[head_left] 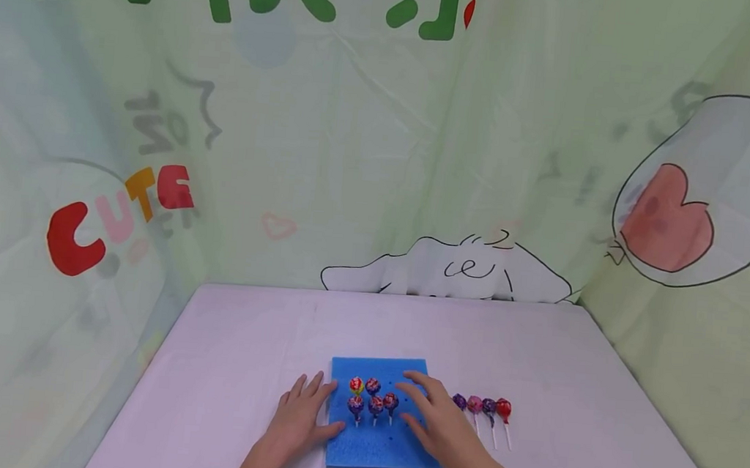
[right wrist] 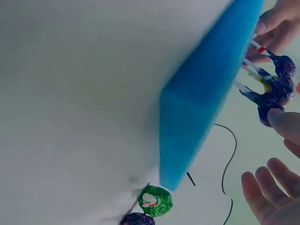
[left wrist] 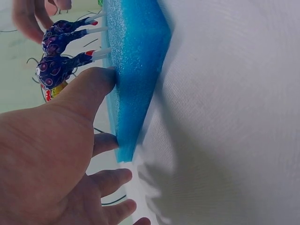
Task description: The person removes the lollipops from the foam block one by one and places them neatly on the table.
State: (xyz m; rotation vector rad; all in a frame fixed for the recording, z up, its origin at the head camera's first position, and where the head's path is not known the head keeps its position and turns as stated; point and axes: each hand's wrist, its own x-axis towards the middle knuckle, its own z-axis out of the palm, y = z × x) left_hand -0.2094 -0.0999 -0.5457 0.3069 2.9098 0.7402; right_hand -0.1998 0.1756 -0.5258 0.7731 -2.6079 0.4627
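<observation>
A blue foam board (head_left: 374, 451) lies on the table with several wrapped lollipops (head_left: 355, 405) standing in it on white sticks. Along its left edge rests my left hand (head_left: 300, 415), thumb and index fingertip against the foam and the other fingers spread. My right hand (head_left: 444, 424) hovers over the board's right side, fingers apart and gently bent, with nothing held. Its thumb (right wrist: 286, 125) overlaps a purple lollipop (right wrist: 265, 115) in the right wrist view. The lollipop at the board's back left has a red and yellow wrapper (head_left: 356, 385); the others look mostly purple.
Right of the board, several loose lollipops lie in a row, a red one (head_left: 503, 409) at the far end. In the right wrist view a green lollipop (right wrist: 157, 201) lies near the board's corner. Printed curtains (head_left: 381, 154) surround the pale table (head_left: 241, 341).
</observation>
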